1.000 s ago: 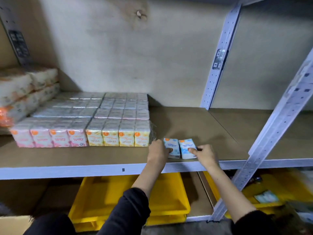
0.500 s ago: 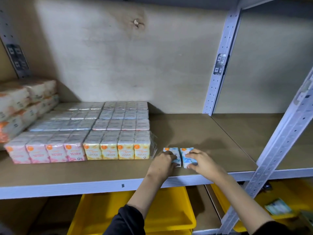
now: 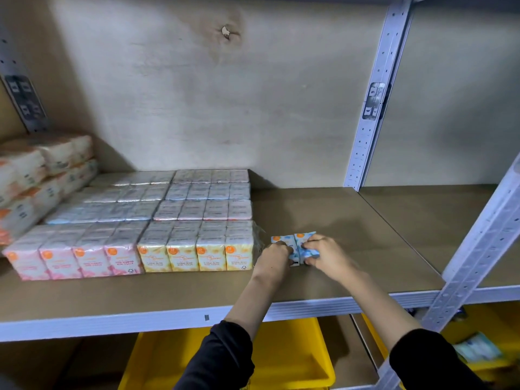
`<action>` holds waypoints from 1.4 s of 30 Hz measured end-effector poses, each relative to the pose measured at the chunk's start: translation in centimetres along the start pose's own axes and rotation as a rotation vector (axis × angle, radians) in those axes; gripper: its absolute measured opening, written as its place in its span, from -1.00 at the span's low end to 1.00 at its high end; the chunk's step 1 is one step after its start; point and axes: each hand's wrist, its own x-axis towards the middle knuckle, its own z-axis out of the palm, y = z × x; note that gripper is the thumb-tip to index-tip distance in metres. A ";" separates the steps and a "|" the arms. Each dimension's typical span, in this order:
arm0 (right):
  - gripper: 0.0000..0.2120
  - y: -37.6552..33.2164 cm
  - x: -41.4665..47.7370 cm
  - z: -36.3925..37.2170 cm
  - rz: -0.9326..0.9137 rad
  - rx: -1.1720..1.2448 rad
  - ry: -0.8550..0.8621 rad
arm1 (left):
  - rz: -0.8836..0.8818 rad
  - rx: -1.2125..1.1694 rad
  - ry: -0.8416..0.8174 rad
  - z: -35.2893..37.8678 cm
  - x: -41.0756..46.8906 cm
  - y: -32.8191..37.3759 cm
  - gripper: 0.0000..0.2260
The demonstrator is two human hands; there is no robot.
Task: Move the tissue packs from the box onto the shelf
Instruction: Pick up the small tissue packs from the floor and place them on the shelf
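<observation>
Head view: two blue tissue packs (image 3: 305, 238) are gripped on the shelf (image 3: 351, 220), one by the left hand (image 3: 274, 256), one by the right hand (image 3: 327, 256), just beside the yellow packs (image 3: 197, 254). They could be toppled if released unevenly.

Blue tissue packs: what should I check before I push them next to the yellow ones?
1. Blue tissue packs standing on the shelf: ok.
2. The two packs touching side by side: ok.
3. Left hand and right hand each gripping a pack: ok.
4. Snug against the yellow packs: not ok, a small gap shows.
5. Set back from the shelf's front edge: ok.
6. More packs left in the box: cannot tell, the box is not in view.
</observation>
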 end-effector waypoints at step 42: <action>-0.70 2.4 -19.5 34.0 0.489 0.571 -0.577 | -0.636 -0.317 -0.593 30.8 -22.1 -15.4 -0.67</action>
